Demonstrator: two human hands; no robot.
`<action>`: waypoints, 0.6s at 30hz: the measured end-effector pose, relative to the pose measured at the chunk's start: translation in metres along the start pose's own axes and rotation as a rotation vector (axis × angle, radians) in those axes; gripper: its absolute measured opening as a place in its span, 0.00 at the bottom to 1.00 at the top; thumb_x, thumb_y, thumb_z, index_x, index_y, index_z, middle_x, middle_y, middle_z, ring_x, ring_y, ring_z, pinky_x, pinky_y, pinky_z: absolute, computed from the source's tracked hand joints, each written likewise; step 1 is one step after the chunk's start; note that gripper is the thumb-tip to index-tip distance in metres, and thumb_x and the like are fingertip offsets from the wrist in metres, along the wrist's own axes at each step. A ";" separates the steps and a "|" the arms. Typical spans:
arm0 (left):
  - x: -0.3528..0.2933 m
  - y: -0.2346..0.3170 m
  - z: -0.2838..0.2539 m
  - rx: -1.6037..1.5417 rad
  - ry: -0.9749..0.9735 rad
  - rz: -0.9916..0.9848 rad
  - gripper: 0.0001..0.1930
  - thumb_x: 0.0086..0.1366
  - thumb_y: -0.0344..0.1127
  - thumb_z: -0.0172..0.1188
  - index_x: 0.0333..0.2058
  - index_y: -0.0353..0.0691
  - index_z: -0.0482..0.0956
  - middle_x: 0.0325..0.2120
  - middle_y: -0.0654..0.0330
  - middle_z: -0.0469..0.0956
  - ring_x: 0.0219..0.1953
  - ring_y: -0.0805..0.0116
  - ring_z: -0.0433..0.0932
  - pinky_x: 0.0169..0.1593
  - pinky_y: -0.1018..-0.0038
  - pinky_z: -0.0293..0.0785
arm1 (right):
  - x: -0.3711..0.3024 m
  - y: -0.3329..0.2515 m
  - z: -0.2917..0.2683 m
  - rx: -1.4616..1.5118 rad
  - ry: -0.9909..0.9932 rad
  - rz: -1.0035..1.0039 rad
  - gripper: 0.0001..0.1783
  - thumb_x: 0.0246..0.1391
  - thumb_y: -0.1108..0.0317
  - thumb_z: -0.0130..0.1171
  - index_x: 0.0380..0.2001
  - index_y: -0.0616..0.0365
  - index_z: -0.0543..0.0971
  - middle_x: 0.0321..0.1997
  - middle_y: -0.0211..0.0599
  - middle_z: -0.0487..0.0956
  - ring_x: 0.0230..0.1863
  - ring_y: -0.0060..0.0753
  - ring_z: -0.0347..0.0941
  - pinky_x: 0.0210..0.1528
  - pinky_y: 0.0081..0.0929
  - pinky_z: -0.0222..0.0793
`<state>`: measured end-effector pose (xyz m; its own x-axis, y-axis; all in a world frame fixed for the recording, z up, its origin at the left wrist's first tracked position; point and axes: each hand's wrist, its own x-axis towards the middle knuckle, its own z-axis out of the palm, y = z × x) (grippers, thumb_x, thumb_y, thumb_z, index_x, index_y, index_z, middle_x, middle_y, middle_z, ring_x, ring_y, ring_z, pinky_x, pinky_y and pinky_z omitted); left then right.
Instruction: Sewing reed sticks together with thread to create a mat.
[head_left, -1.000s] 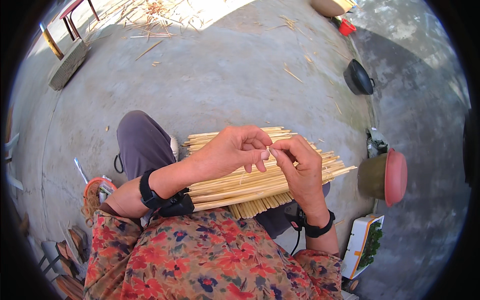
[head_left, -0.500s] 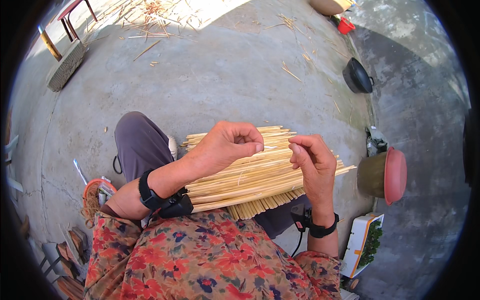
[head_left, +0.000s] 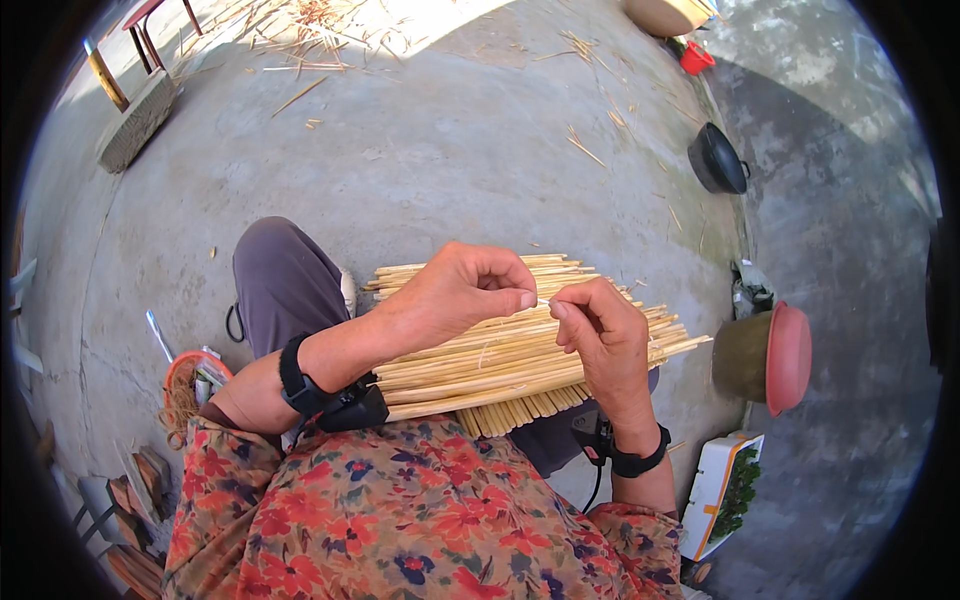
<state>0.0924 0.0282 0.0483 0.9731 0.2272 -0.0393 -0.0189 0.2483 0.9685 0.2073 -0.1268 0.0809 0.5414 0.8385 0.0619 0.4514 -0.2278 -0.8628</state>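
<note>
Across my lap lies a mat of pale yellow stalks, laid side by side, with bits of white thread showing on it. Above its far part, both hands come close together. My left hand pinches one end of a short white thread between thumb and forefinger. From the right, my right hand pinches the thread's other end, its fingers curled. Only a short stretch of thread shows between the fingertips. More stalks poke out beneath the near edge of the mat, their cut ends toward me.
Left of my knee stands an orange basket with twine and small items. To the right are a pink-rimmed pot, a white box of green leaves and a black basin. Loose stalks litter the far floor beside a stone block.
My right hand has moved left, up to the fingertips of my left hand, and the thread now spans between them. The left hand has barely shifted.
</note>
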 end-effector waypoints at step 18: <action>-0.001 -0.016 0.006 -0.125 0.105 0.181 0.05 0.59 0.29 0.56 0.34 0.36 0.76 0.24 0.69 0.73 0.25 0.86 0.65 0.26 0.87 0.60 | 0.006 -0.005 0.022 0.141 0.104 -0.252 0.06 0.50 0.74 0.56 0.32 0.61 0.72 0.42 0.46 0.76 0.33 0.30 0.73 0.27 0.20 0.70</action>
<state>0.0930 0.0186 0.0338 0.9222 0.3735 0.1006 -0.2254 0.3075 0.9245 0.1928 -0.1095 0.0741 0.4979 0.8032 0.3271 0.4816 0.0576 -0.8745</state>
